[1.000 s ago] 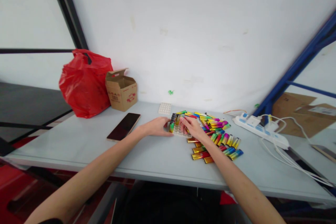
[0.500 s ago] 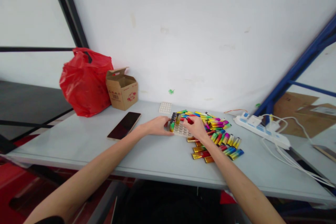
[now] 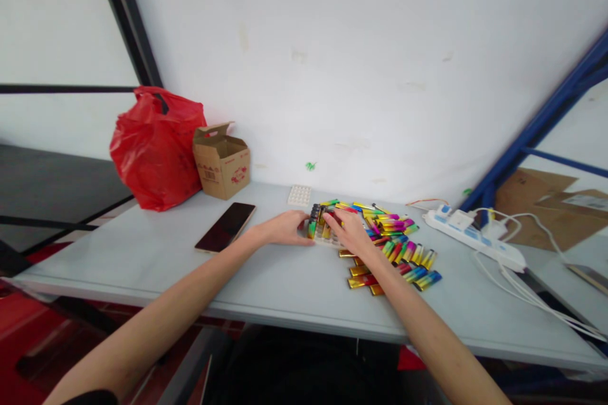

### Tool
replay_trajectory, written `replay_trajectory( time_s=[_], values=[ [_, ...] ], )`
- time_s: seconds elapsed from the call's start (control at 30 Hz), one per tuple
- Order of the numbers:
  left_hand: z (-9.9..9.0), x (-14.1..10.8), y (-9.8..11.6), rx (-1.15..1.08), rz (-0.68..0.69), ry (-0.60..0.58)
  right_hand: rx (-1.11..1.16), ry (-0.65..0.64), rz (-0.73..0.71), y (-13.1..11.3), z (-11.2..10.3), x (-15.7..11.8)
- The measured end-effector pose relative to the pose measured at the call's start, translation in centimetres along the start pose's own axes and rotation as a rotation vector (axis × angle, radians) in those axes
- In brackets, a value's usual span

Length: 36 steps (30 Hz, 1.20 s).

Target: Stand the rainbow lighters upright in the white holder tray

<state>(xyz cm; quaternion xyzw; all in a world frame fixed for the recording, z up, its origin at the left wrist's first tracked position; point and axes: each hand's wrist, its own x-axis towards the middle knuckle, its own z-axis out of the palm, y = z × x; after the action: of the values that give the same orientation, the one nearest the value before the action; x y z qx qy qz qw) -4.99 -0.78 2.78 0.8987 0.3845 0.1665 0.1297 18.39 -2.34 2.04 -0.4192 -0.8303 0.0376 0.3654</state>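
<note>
A white tray with rows of holes [image 3: 327, 241] lies on the table, with several shiny, colour-graded lighters [image 3: 312, 228] standing upright along its left side. My left hand [image 3: 287, 228] is curled around the tray's left edge, thumb at the near corner and fingers behind. Over the tray's middle, my right hand [image 3: 349, 228] pinches a lighter beside the standing row; the fingers hide most of it. Loose lighters [image 3: 399, 250] in red, gold, green, blue and purple lie spread right of the tray, partly under my right wrist.
A second white holed tray [image 3: 299, 195] lies near the wall. A dark phone [image 3: 225, 228], an open cardboard box [image 3: 221, 168] and a red plastic bag [image 3: 159, 149] are on the left. A white power strip [image 3: 475, 237] with cables occupies the right side.
My right hand has moved slightly left and down onto the tray with the lighter, whose red part showed clearly before. My left hand has stayed at the tray's edge.
</note>
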Motion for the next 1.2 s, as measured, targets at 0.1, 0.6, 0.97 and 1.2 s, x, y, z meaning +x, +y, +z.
replay_trajectory(
  time_s=[0.1,0.6,0.97,1.2],
  values=[
    [0.0,0.0,0.0,0.006,-0.007,-0.013,-0.029,-0.027,0.083,0.3,-0.1,0.0],
    [-0.1,-0.1,0.1,0.015,-0.020,-0.012,-0.227,-0.176,-0.020,0.7,1.0,0.4],
    [-0.5,-0.1,0.6,0.021,-0.001,-0.033,-0.433,-0.213,-0.055,-0.1,0.9,0.7],
    [-0.2,-0.1,0.4,0.008,-0.023,-0.033,-0.265,-0.068,0.028,2.9,-1.3,0.4]
  ],
)
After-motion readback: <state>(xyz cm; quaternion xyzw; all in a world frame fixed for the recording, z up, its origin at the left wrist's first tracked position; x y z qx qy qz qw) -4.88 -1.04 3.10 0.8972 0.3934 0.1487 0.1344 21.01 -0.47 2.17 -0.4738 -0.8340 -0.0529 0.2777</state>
